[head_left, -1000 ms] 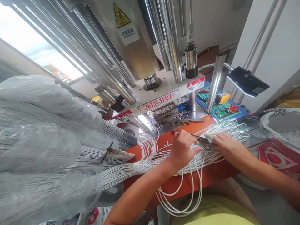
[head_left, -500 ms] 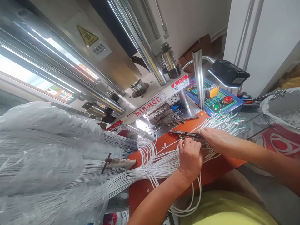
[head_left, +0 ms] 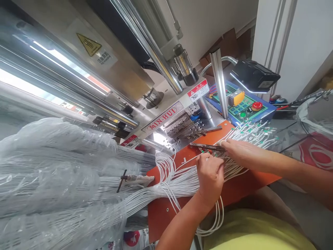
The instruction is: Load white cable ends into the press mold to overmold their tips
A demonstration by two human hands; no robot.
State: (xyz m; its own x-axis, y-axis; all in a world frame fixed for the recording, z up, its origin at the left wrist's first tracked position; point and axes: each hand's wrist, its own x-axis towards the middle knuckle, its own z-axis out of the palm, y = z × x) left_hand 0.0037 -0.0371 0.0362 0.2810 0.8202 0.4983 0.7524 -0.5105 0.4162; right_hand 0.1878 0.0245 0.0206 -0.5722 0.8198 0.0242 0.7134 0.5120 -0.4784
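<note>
A thick bundle of white cables [head_left: 182, 184] crosses the orange board [head_left: 161, 218], its green-tipped ends [head_left: 256, 133] fanned out at the right. My left hand [head_left: 210, 168] is closed above the bundle, its fingers pinching beside small green connectors [head_left: 203, 151]; what lies inside the pinch is hidden. My right hand [head_left: 234, 149] grips the right end of a narrow dark metal bar [head_left: 206, 147], which slants over the board just beyond my left fingers. Another dark metal strip [head_left: 214, 129] rests near the machine bed.
A press [head_left: 163, 119] with steel columns stands ahead. Behind the board are a blue control box [head_left: 267, 109] and a black lamp [head_left: 256, 76]. Plastic-wrapped cables [head_left: 52, 166] fill the left, beside a clamp [head_left: 132, 177]. A white bag [head_left: 308, 111] sits at the right.
The camera view has shifted slightly. My left fingers have changed their pose a little, and more green connectors show beside the metal bar, which my right hand still holds.
</note>
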